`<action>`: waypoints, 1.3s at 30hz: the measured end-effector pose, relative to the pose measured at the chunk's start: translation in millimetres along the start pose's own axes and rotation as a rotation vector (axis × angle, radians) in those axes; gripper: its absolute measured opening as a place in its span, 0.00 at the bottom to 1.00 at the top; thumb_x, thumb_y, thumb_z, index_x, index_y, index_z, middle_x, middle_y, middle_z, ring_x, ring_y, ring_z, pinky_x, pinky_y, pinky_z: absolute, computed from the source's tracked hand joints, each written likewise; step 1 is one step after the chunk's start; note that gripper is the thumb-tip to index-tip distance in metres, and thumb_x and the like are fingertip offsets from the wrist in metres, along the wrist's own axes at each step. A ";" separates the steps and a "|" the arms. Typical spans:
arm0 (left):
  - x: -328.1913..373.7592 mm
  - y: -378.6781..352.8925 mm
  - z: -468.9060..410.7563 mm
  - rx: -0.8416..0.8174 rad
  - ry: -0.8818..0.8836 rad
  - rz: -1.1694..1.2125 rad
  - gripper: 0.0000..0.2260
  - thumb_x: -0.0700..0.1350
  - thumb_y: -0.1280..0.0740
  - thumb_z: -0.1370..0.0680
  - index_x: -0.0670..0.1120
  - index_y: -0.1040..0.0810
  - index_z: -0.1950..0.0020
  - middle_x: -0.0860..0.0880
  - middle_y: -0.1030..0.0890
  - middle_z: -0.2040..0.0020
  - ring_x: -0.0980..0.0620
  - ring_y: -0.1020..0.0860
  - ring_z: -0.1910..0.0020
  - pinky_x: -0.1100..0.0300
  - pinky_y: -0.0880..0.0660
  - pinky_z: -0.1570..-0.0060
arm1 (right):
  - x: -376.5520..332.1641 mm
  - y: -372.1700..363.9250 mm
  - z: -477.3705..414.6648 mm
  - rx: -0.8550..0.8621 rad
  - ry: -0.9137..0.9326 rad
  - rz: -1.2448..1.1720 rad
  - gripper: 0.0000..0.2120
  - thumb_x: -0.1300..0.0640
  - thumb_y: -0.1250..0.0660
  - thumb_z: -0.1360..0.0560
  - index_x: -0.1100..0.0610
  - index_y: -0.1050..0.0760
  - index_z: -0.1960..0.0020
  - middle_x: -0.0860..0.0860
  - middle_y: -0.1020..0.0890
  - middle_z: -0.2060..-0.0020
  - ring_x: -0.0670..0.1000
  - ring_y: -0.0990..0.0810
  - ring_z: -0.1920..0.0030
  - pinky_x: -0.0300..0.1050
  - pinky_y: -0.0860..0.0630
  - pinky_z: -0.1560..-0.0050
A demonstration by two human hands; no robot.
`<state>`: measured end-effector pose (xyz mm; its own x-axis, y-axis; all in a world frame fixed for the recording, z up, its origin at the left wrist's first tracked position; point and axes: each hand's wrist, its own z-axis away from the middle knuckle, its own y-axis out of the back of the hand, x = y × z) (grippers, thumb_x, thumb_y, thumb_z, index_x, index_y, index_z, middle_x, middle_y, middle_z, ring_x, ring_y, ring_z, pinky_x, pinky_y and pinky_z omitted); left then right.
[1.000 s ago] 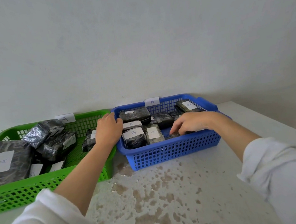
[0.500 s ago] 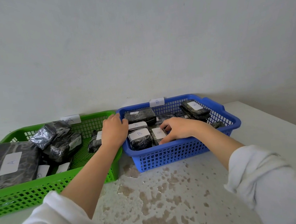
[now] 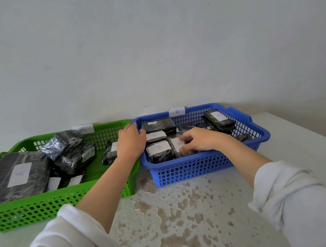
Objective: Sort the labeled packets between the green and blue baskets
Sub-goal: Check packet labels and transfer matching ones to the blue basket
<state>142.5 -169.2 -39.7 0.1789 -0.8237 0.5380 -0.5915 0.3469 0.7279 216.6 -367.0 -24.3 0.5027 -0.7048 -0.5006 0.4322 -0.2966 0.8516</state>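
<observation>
— Mottled white tabletop (image 3: 187, 220) under a bare wall. Where do the baskets sit?

— Green basket (image 3: 46, 204), tagged A, at ten o'clock. Blue basket (image 3: 192, 170), tagged B, at one o'clock. Their sides touch, and dark wrapped packets lie in both.

— And the hands?

— Left hand (image 3: 131, 144) rests where the two rims meet, fingers bent together over the blue basket's nine-o'clock rim. Right hand (image 3: 198, 141) is inside the blue basket, fingers and thumb curled round a held B packet (image 3: 175, 143) near the six-o'clock wall, just beside a second B packet (image 3: 159, 149).

— Which step, then?

— Checking or picking in the blue basket, I'd judge. The held label seems to read B, so it belongs there. The next move calls for reading the labels underneath and carrying any A across to ten o'clock.
</observation>
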 end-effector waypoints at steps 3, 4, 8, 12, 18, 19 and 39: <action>-0.5 3.5 0.1 -0.027 0.002 -0.007 0.10 0.44 0.44 0.21 0.40 0.29 0.56 0.39 0.24 0.53 0.38 0.27 0.49 0.49 0.31 0.51 | -3.2 -0.4 0.9 0.085 0.034 0.036 0.26 0.47 0.34 0.25 0.55 0.33 0.29 0.53 0.28 0.33 0.52 0.29 0.35 0.44 0.34 0.40; -0.6 6.1 0.2 -0.053 -0.005 -0.019 0.11 0.46 0.44 0.20 0.39 0.29 0.54 0.39 0.24 0.52 0.38 0.27 0.49 0.48 0.31 0.51 | -5.3 -0.7 1.0 0.117 0.043 0.045 0.25 0.47 0.35 0.24 0.55 0.32 0.30 0.52 0.27 0.33 0.52 0.29 0.35 0.43 0.34 0.41; -4.9 31.4 3.9 -0.114 0.012 -0.009 0.19 0.52 0.45 0.19 0.42 0.28 0.34 0.40 0.20 0.46 0.39 0.23 0.47 0.52 0.27 0.52 | -28.7 -3.3 0.8 0.315 0.137 -0.055 0.19 0.49 0.37 0.23 0.55 0.28 0.35 0.50 0.24 0.36 0.49 0.26 0.39 0.42 0.31 0.43; -34.0 82.7 11.2 0.024 -0.118 -0.157 0.15 0.51 0.40 0.21 0.46 0.21 0.40 0.45 0.18 0.45 0.44 0.21 0.47 0.53 0.25 0.50 | -79.5 -11.0 -4.1 0.443 0.305 -0.141 0.14 0.51 0.37 0.23 0.55 0.25 0.40 0.50 0.21 0.43 0.46 0.24 0.47 0.40 0.30 0.50; -119.7 161.1 14.4 0.112 -0.119 -0.340 0.21 0.52 0.33 0.25 0.47 0.27 0.35 0.46 0.21 0.42 0.45 0.24 0.44 0.50 0.26 0.47 | -160.9 -53.8 -30.9 0.334 0.486 -0.014 0.13 0.52 0.34 0.24 0.54 0.23 0.41 0.51 0.21 0.43 0.51 0.24 0.43 0.46 0.28 0.43; -132.9 168.4 13.0 0.062 -0.091 -0.363 0.26 0.55 0.32 0.26 0.48 0.31 0.32 0.45 0.23 0.39 0.44 0.26 0.40 0.49 0.27 0.45 | -171.0 -62.2 -38.2 0.314 0.498 0.018 0.14 0.53 0.34 0.25 0.55 0.23 0.41 0.52 0.21 0.43 0.52 0.24 0.43 0.46 0.28 0.43; -165.8 152.8 -1.6 -0.037 -0.067 0.438 0.17 0.45 0.26 0.31 0.53 0.25 0.44 0.57 0.19 0.50 0.62 0.21 0.50 0.67 0.25 0.50 | -215.9 -89.3 -105.8 0.092 0.076 -1.003 0.27 0.35 0.39 0.27 0.55 0.30 0.39 0.52 0.22 0.47 0.54 0.18 0.52 0.47 0.18 0.57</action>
<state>23.6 21.1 -17.0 -0.1348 -0.6222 0.7712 -0.5710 0.6848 0.4527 148.7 -120.1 -8.8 -0.0134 -0.0602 -0.9981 0.6238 -0.7806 0.0387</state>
